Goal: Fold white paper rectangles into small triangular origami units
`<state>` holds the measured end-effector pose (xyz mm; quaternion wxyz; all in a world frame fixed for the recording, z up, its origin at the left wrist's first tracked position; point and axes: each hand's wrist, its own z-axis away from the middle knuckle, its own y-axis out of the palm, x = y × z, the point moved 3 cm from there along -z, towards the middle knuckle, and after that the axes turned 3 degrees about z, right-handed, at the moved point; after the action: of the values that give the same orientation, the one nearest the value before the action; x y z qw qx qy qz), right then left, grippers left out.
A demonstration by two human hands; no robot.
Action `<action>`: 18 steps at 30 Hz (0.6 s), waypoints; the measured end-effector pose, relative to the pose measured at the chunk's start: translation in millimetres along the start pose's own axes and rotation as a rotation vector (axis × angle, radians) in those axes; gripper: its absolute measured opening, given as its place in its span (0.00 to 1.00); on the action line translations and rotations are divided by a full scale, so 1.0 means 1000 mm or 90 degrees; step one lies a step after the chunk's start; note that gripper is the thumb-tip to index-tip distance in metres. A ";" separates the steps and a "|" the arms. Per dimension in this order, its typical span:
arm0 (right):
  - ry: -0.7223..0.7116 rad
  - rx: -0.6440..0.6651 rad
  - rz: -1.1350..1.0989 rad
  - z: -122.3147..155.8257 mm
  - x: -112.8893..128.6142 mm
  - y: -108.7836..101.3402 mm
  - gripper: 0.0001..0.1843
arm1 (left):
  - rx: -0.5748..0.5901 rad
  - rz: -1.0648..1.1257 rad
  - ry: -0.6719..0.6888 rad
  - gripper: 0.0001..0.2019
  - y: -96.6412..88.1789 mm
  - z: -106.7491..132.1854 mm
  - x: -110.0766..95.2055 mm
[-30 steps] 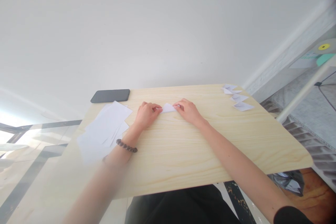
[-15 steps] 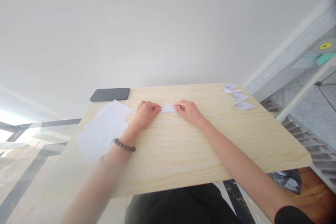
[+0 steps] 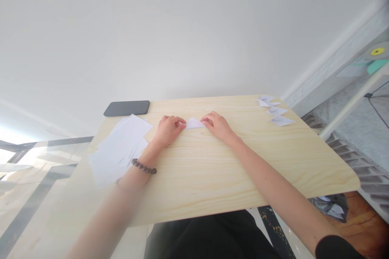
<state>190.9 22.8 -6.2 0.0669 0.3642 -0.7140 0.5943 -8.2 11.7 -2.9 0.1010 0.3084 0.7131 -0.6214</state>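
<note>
Between my hands, a small folded piece of white paper (image 3: pixel 194 123) lies at the middle of the table with its peak toward the wall. My left hand (image 3: pixel 170 129) pinches its left corner between thumb and fingers. At the opposite corner, my right hand (image 3: pixel 218 124) has its thumb and fingertips closed on the paper. The fingers cover both ends of the fold. A beaded bracelet (image 3: pixel 144 166) circles my left wrist.
Loose white paper sheets (image 3: pixel 121 142) overlap on the left of the wooden table (image 3: pixel 200 186). Behind them lies a dark phone (image 3: pixel 127 108). Several folded paper pieces (image 3: pixel 281 120) line the far right edge. A white wall (image 3: pixel 182 40) rises behind the table.
My right hand has shifted very slightly, and the right side of the folded paper shows a little more. My left hand keeps its pinch in nearly the same place.
</note>
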 end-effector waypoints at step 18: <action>0.022 -0.118 0.171 0.002 0.017 0.016 0.26 | -0.007 0.015 0.007 0.12 0.002 0.001 0.000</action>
<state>170.1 14.2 -10.7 0.0324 0.2473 -0.8066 0.5359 -6.8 10.8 -4.8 0.1062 0.3197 0.7135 -0.6143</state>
